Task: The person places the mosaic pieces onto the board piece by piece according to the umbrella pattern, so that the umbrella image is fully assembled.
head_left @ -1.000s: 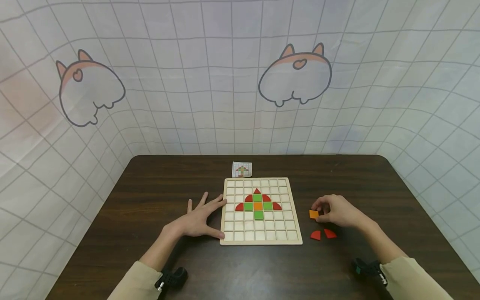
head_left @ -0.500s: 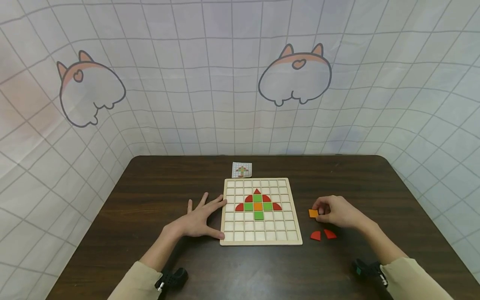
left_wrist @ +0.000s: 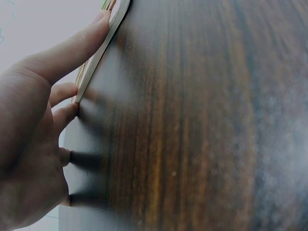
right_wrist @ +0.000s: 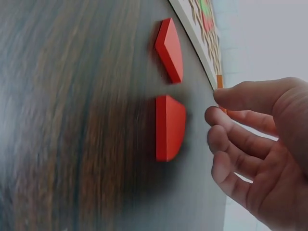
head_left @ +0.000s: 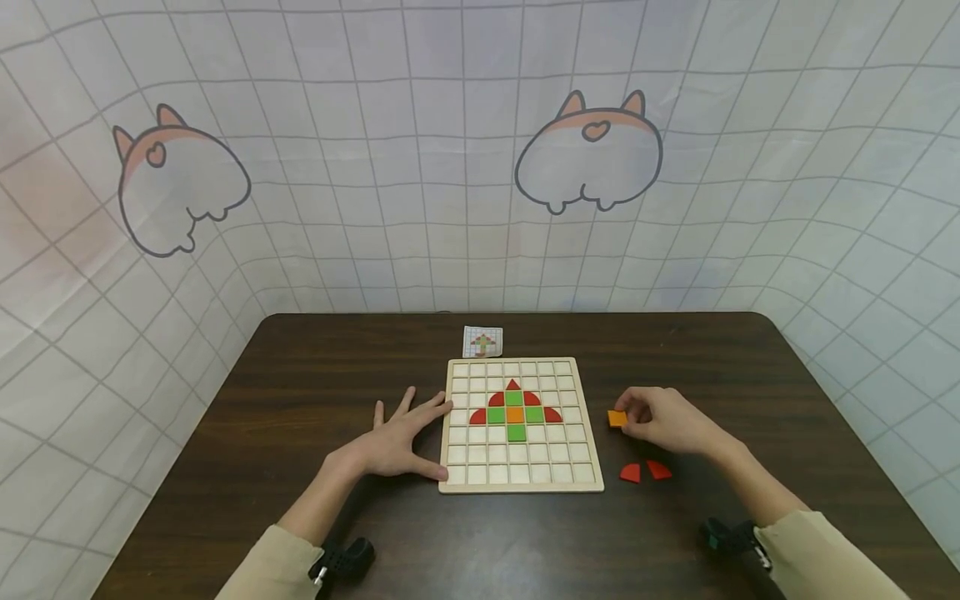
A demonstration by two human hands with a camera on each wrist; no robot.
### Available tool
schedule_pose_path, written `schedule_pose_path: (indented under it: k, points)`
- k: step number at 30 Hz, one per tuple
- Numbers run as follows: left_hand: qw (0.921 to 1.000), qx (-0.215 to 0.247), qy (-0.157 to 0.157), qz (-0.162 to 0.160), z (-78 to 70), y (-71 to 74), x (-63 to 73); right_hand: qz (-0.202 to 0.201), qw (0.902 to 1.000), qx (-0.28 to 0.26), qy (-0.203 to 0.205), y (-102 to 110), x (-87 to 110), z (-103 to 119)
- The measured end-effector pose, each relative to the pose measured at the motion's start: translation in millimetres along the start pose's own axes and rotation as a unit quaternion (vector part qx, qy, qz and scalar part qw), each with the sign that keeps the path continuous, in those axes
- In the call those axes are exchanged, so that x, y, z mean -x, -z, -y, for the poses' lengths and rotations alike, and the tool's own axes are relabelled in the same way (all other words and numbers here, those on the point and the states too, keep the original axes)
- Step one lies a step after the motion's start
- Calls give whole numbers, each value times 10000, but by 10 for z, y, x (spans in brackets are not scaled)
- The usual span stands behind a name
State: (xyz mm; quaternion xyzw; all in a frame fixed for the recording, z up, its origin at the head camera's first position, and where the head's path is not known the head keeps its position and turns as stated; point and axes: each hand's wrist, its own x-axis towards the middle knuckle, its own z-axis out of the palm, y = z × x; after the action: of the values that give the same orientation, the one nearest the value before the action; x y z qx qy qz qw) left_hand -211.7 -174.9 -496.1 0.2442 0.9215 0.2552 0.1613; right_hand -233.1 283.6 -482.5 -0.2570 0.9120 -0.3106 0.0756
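Observation:
My left hand (head_left: 395,439) is spread at the left edge of a wooden grid board (head_left: 519,475), with thumb and fingertips touching its rim. In the left wrist view the other fingertips rest on the table. Between thumb and fingers my right hand (head_left: 666,419) pinches an orange square tile (head_left: 617,418) just right of the board. Only a sliver of that tile shows past the thumb in the right wrist view. Red, green and orange pieces form an arrow-like figure on the board, with an orange square (head_left: 514,414) at its centre.
Two red quarter-circle pieces (head_left: 630,473) lie on the dark wood table (head_left: 525,550) below my right hand. Behind the board is a small pattern card (head_left: 482,342). A white grid-printed cloth (head_left: 450,167) hangs around the table's back and sides.
My right hand has moved slightly left and away from me, carrying the orange square tile closer to the board. The left hand stays in place.

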Motion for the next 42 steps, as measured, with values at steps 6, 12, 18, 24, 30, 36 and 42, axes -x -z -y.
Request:
schedule_pose_path:
  k: [6, 12, 18, 24, 30, 36, 42]
  points:
    - [10000, -21, 32, 26, 2, 3, 2, -66, 9999, -87, 85, -66, -73, 98]
    - [10000, 6, -18, -13, 0, -4, 2, -72, 9996, -127, 256, -154, -170, 186]
    - [10000, 30, -15, -6, 4, -2, -4, 44, 9995, -200, 246, -235, -257, 324]
    - [10000, 10, 14, 25, 3, 0, -7, 160, 9993, -194, 273, -299, -330, 437]
    - [10000, 16, 12, 3, -4, 1, -8, 237, 9985, -124, 477, -345, -396, 526]
    - [10000, 26, 25, -8, -4, -2, -10, 246, 9966, -90, 777, -396, -447, 619]
    - [10000, 29, 12, 12, -7, 1, -6, 274, 9947, -72, 985, -451, -499, 670]
